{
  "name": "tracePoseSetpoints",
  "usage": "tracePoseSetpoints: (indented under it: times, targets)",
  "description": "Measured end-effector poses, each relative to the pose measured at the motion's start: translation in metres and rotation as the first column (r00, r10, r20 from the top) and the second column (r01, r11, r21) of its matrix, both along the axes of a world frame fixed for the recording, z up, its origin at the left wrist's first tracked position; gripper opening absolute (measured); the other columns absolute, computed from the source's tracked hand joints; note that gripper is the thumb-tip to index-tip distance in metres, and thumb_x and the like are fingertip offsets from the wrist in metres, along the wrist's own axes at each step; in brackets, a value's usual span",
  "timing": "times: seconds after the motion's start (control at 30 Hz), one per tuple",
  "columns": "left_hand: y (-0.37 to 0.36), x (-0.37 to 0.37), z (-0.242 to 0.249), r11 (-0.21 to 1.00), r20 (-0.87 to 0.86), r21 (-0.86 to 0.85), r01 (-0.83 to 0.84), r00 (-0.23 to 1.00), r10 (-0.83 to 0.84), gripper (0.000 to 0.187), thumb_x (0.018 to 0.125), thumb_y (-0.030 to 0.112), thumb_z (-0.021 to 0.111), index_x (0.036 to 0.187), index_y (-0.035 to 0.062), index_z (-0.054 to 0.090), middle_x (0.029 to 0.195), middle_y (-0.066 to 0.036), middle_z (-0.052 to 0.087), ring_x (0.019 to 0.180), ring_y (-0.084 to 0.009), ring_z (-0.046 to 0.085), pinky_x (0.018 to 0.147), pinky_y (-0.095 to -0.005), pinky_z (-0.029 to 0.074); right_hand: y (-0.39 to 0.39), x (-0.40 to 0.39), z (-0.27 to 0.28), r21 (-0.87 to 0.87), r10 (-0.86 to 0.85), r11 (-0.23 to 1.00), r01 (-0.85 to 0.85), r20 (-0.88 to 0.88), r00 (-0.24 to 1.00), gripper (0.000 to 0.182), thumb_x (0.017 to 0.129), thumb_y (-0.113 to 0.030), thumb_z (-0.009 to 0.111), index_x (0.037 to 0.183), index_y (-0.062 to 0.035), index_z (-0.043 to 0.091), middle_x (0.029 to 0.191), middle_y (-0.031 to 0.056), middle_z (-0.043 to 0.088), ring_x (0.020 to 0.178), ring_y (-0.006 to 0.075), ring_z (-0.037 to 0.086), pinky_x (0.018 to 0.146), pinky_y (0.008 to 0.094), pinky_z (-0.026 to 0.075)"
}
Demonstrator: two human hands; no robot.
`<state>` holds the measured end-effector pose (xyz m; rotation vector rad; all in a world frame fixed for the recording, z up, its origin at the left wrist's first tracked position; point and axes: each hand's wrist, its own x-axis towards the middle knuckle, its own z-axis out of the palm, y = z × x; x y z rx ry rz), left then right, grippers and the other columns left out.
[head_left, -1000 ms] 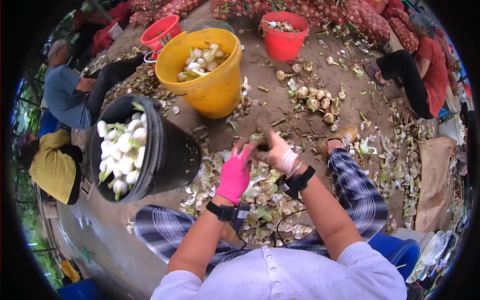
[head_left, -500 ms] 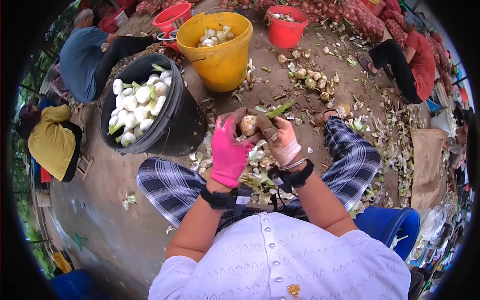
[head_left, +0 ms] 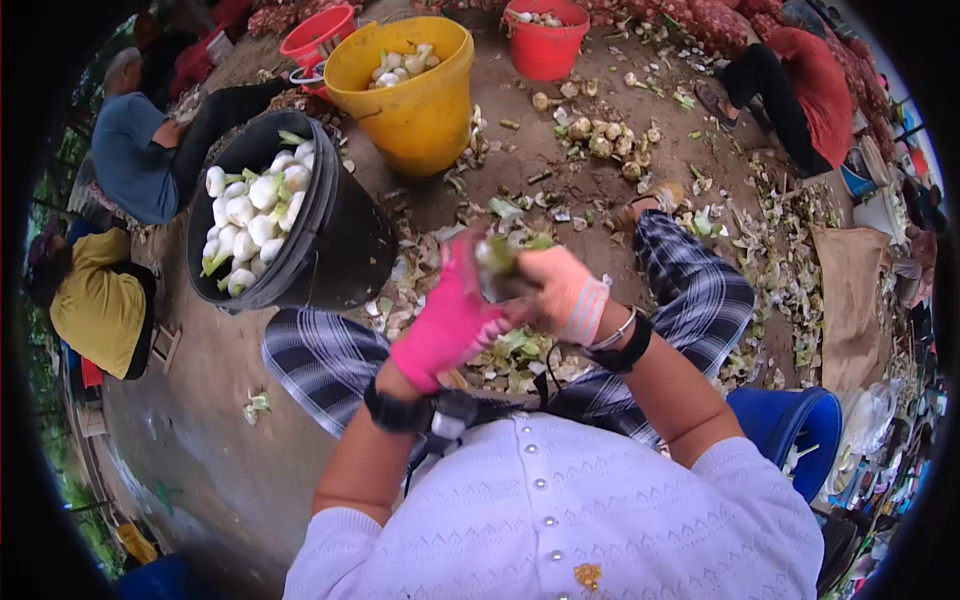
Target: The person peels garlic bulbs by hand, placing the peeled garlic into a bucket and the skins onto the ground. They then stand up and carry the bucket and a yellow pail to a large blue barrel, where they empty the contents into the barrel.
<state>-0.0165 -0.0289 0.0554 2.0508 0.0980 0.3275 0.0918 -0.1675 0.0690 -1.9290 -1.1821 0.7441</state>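
Observation:
Between my two gloved hands, above the litter of peelings, is a garlic bulb (head_left: 492, 254) with green on it, blurred by motion. My left hand (head_left: 448, 320), in a bright pink glove with bare, dirty fingertips, is closed around its left side. On the other side my right hand (head_left: 562, 292), in an orange glove with pale stripes, has its fingers curled against the bulb; some are smeared or hidden. Peeled white garlic bulbs (head_left: 245, 222) with short green stems fill much of a black bucket (head_left: 340, 245) to the left.
A yellow bucket (head_left: 400, 120) holding bulbs stands ahead, with a red bucket (head_left: 548, 50) behind it. Unpeeled bulbs (head_left: 610, 138) lie on the ground. A blue bucket (head_left: 765, 430) is at my right. People sit at both sides, and red mesh sacks (head_left: 680, 25) line the back.
The bulb shows more white and green than the brown skin seen before. My left hand has turned and shifted slightly left and down, and the whole view has tilted a little.

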Motion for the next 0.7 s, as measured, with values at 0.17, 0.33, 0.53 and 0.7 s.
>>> tracePoseSetpoints:
  times: [0.17,0.33,0.53,0.7]
  targets:
    - [0.006,-0.003,-0.004,0.447,-0.252,-0.885,-0.127,0.940,-0.231,0.046,0.082,0.032,0.069,0.116,0.0113,0.047,0.085,0.003,0.052,0.067,-0.0051,0.050,0.054,-0.0211,0.042,-0.021,0.025,-0.015,0.038,0.049,0.999,-0.036,-0.449,0.892,0.025,0.089,-0.023,0.058,0.102,-0.0012,0.062,0.077,0.0051,0.064,0.067,0.0119,0.062,0.060,0.0271,0.051]
    - [0.007,0.010,-0.020,0.457,-0.131,-0.885,-0.086,0.989,-0.067,0.063,0.091,0.058,0.042,0.131,0.0092,0.041,0.091,0.000,0.052,0.069,-0.0063,0.048,0.056,-0.0205,0.038,-0.022,0.038,-0.067,0.023,-0.320,0.941,0.338,-0.263,0.910,0.050,0.081,0.000,0.063,0.127,-0.0076,0.047,0.118,0.0056,0.054,0.110,0.0148,0.048,0.091,0.0298,0.044]
    - [-0.011,0.021,-0.023,0.858,-0.003,-0.486,-0.164,0.982,0.187,0.057,0.096,0.052,0.031,0.128,0.0059,0.042,0.111,-0.004,0.054,0.094,-0.0115,0.053,0.081,-0.0263,0.044,0.018,-0.017,-0.032,0.317,-0.467,0.853,0.414,0.114,0.877,0.030,0.076,0.006,0.060,0.104,-0.0016,0.057,0.090,0.0075,0.062,0.089,0.0179,0.061,0.077,0.0302,0.050]
    - [0.001,0.016,-0.016,0.436,-0.208,-0.857,-0.274,0.959,0.192,0.055,0.093,0.056,0.036,0.117,0.0082,0.047,0.099,-0.003,0.057,0.076,-0.0109,0.056,0.058,-0.0207,0.040,0.011,0.031,-0.071,0.181,-0.465,0.637,0.749,-0.684,0.561,0.029,0.074,0.000,0.068,0.102,-0.0017,0.058,0.092,0.0065,0.063,0.085,0.0183,0.060,0.077,0.0292,0.049]
